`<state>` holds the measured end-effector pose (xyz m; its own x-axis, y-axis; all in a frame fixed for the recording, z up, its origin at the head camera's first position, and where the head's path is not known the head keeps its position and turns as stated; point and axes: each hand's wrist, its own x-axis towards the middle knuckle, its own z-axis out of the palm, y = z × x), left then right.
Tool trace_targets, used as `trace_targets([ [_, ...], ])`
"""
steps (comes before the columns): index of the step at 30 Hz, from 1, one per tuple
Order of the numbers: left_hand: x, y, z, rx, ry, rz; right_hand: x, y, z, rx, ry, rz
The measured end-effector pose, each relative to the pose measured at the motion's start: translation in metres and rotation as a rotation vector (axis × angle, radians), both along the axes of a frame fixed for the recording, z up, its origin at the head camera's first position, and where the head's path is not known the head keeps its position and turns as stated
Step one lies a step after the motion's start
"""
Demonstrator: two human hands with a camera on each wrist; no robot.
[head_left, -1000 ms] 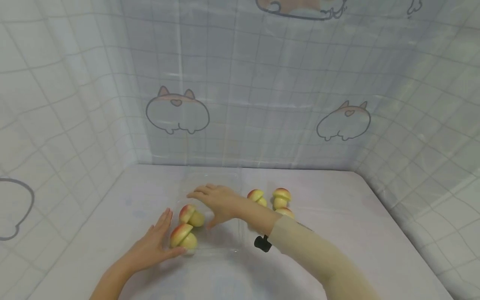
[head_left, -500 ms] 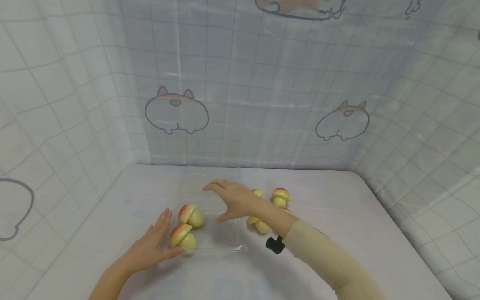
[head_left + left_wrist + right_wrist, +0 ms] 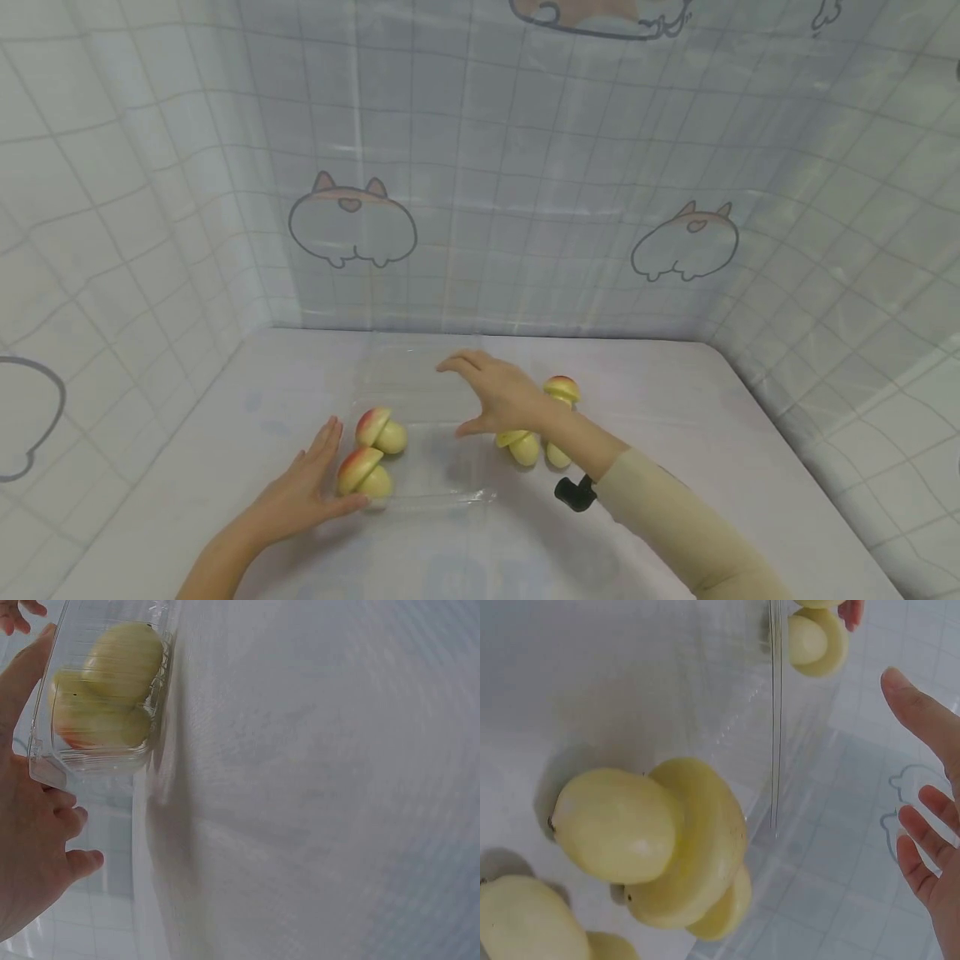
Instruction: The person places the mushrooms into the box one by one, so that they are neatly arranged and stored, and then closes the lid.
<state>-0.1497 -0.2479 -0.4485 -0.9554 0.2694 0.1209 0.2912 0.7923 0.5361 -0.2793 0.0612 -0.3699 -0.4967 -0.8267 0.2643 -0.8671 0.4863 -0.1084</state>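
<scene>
A clear plastic clamshell box (image 3: 442,467) lies on the table with its lid (image 3: 405,367) folded back behind it. Two yellow mushroom-shaped pieces with red-tinted caps, a front one (image 3: 366,473) and a back one (image 3: 382,431), sit along its left side. My left hand (image 3: 296,496) rests against that side, fingers straight, thumb at the front corner; the left wrist view shows the thumb (image 3: 26,671) by the box's rim. Holding nothing, my right hand (image 3: 502,396) hovers over the box's right edge, thumb and fingers spread. Beneath its wrist lie more mushroom-shaped pieces (image 3: 523,448), partly hidden.
Right of the box, another mushroom-shaped piece (image 3: 561,388) stands behind the right forearm. A black camera mount (image 3: 576,493) hangs under the right wrist. A sheet with a grid print and cartoon animals (image 3: 352,221) walls the table (image 3: 637,375) at the back and sides.
My right hand has moved right, from above the middle of the box to its right edge, over the loose mushroom-shaped pieces. The left hand and the box have stayed in place.
</scene>
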Motion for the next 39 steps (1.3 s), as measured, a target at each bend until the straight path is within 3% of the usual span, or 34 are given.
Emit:
trace_targets([
  [22, 0.002, 0.001, 0.002, 0.008, 0.004, -0.006, -0.005, 0.044, 0.014, -0.089, -0.025, -0.098],
  [39, -0.002, 0.000, -0.002, 0.002, 0.012, -0.007, 0.002, 0.079, 0.008, -0.191, 0.112, -0.009],
])
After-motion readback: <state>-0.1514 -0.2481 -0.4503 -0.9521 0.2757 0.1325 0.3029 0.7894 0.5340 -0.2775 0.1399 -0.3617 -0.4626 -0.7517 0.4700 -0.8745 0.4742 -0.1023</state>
